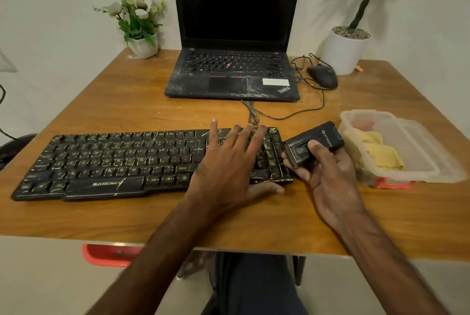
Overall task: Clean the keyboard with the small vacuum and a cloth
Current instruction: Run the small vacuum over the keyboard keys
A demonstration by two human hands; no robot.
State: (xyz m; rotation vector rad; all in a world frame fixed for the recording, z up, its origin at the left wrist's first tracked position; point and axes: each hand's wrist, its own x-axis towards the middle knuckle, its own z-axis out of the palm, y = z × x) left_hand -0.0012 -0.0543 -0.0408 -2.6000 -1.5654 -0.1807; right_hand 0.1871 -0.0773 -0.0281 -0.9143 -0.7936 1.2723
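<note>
**Left palm on the keys, vacuum in my right**

My left hand lies flat and released, its fingers straight and spread, resting on the right-hand part of the keyboard. The thumb reaches past the keyboard's near edge onto the table. My right hand grasps the small vacuum: the thumb presses on its top face and the other fingers curl underneath. The vacuum is a dark, boxy unit with white lettering, tilted so its far end points toward 2 o'clock. Its near end sits just beside the keyboard's right end; I cannot tell whether the two touch.

The keyboard is black, streaked with pale marks, and stretches across the table from 9 o'clock to just under my left hand. Its cable runs away toward 12 o'clock. At 3 o'clock, just past the vacuum, stands a clear plastic container with the yellow cloth crumpled inside it. Something red shows beneath the container.

At 12 o'clock an open laptop with a dark screen and a smudged palm rest faces me. A black mouse with a looping cord sits at 1 o'clock, near a white pot holding a green plant. At 11 o'clock a small pot of white flowers stands at the table's far edge.
</note>
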